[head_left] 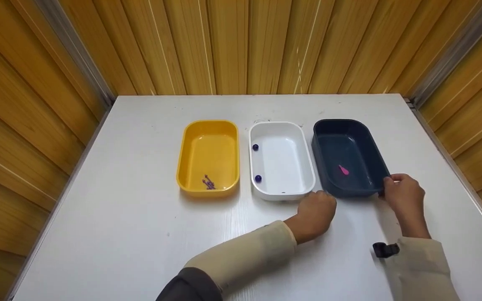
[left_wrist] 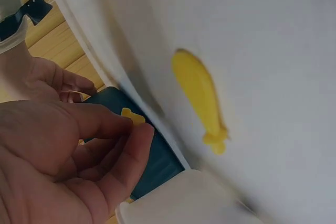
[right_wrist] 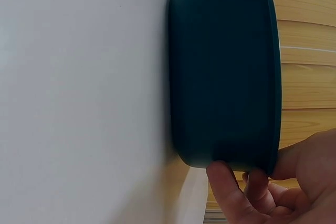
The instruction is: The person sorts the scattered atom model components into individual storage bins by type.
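Three tubs stand in a row on the white table (head_left: 140, 234): yellow (head_left: 181, 154), white (head_left: 280, 195) and dark blue (head_left: 377, 148). My right hand (head_left: 391, 184) grips the dark blue tub (right_wrist: 220, 72) at its front right corner, thumb and fingers (right_wrist: 226, 177) on the rim. A pink piece (head_left: 343, 169) lies inside it. My left hand (head_left: 316, 209) is curled just in front of the white and blue tubs. In the left wrist view its thumb and finger (left_wrist: 134, 124) pinch a small yellow piece (left_wrist: 131, 115). A yellow fish-shaped piece (left_wrist: 202, 100) lies on the table nearby, hidden in the head view.
The white tub holds two dark blue beads (head_left: 255, 147) (head_left: 258, 178). Small purple pieces (head_left: 208, 182) lie in the yellow tub. Wooden walls (head_left: 241, 42) close in the table at the back and both sides. A black strap (head_left: 385, 249) sits on my right wrist.
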The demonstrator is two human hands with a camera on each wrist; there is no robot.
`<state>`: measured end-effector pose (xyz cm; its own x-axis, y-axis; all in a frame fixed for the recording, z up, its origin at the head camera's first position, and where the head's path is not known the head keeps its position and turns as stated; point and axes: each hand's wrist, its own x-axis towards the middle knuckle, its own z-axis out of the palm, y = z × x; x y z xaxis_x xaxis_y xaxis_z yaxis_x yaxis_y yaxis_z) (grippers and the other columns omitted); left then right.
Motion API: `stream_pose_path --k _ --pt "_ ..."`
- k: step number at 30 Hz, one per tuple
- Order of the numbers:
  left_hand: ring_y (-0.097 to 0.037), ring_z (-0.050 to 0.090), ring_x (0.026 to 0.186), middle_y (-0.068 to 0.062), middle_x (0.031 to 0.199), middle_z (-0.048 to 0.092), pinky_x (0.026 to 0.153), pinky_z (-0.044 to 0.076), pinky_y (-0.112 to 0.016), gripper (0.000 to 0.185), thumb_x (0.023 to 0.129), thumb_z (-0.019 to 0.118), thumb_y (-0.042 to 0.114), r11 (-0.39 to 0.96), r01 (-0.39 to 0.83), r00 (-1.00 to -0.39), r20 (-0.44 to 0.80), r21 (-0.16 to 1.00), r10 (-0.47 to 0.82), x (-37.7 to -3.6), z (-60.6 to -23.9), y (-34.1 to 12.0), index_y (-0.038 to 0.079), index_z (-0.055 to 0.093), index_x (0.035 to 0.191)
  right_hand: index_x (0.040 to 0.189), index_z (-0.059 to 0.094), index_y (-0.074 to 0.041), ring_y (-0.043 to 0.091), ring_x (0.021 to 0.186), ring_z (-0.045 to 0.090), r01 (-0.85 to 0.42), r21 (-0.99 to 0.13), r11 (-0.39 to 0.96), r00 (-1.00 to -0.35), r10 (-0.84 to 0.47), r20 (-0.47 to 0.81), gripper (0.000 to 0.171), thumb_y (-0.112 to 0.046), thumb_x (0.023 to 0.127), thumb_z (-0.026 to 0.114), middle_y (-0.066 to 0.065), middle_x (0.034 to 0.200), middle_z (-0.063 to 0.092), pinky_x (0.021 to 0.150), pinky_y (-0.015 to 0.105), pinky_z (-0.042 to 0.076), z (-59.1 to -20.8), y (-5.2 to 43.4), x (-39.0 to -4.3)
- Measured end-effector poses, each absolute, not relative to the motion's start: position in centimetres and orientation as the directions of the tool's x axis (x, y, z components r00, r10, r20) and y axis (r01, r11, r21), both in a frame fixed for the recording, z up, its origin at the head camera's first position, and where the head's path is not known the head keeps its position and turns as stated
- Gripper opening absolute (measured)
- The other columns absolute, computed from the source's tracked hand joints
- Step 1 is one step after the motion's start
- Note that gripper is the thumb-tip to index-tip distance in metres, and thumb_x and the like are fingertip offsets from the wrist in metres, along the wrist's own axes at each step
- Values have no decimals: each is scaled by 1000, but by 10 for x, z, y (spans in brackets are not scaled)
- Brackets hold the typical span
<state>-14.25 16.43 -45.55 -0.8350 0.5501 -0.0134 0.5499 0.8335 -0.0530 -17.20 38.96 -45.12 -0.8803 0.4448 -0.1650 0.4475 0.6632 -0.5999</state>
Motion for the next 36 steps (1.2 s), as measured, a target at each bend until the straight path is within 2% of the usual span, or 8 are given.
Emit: stream_pose_path --k 6,10,15,22,26,31,36 --pt "-8 67 80 4 89 70 66 57 -21 6 95 67 19 833 551 -834 28 38 551 -143 -435 163 20 73 96 136 51 14 9 66 66 432 -590 682 -888 435 -149 50 -25 105 42 27 102 74 59 23 45 -450 392 -173" --pt "-8 66 79 3 89 69 64 56 -18 7 96 66 17 810 579 -815 82 95 573 -146 -423 161 17 72 99 135 51 15 10 64 67 424 -586 691 -891 434 -133 50 -25 105 43 26 97 75 59 23 44 -450 392 -173" --pt "-6 66 81 1 93 70 68 58 -17 12 99 62 16 772 619 -784 170 145 597 -151 -415 162 14 72 106 139 47 15 14 69 71 456 -598 659 -878 444 -180 52 -25 106 40 29 108 71 56 22 48 -449 391 -173" --pt "-6 68 84 0 97 71 70 58 -15 17 101 60 14 768 636 -756 268 81 598 -159 -416 170 12 71 113 139 47 14 14 70 71 465 -612 639 -874 441 -203 51 -25 107 40 29 106 72 56 23 49 -450 390 -172" --pt "-5 68 85 0 96 71 71 58 -14 15 100 62 14 774 631 -753 287 58 592 -163 -419 174 13 71 111 140 46 14 13 70 71 470 -612 636 -872 443 -210 52 -25 107 40 29 108 70 57 23 50 -451 389 -172" --pt "-5 68 86 1 94 71 69 58 -15 10 97 65 15 798 601 -770 296 40 565 -170 -421 179 15 72 104 140 46 14 13 70 71 476 -612 632 -869 443 -218 53 -26 107 40 30 110 70 57 23 49 -451 389 -172" --pt "-7 68 89 2 96 71 70 58 -16 8 96 68 16 814 578 -799 253 66 546 -177 -421 181 16 72 103 140 47 14 13 69 72 469 -614 635 -871 449 -202 52 -25 106 41 30 110 70 56 22 50 -450 388 -173"
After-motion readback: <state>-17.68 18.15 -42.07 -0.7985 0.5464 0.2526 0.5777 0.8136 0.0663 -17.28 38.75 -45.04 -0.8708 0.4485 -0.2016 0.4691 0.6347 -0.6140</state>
